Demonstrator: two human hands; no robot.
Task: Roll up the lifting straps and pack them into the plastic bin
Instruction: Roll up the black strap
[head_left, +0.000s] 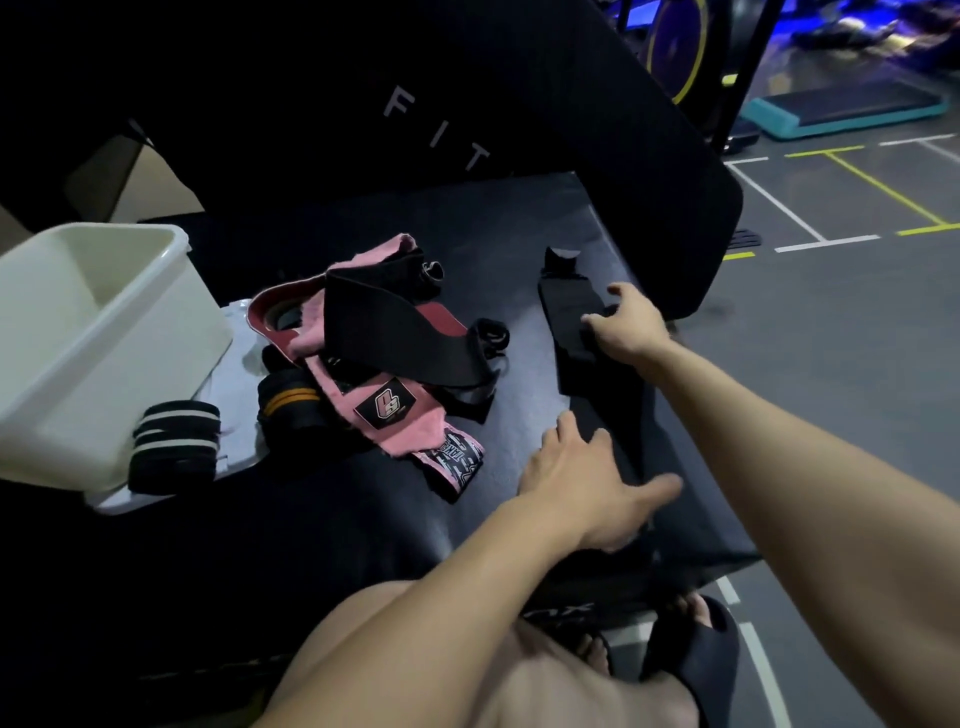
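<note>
Seen from the head camera, a black lifting strap (582, 332) is laid flat along the right side of a dark padded bench (363, 519), its long axis running from the near edge away toward the upright backrest, the far end finishing in a small tab. The right hand (631, 325) is curled over the strap's middle and appears to pinch it, while the left hand (576, 478) is spread flat, fingers straight, on the near end. A tight roll is judged best started from the near end, edges kept square, before transfer to the white plastic bin (93, 332) at far left.
</note>
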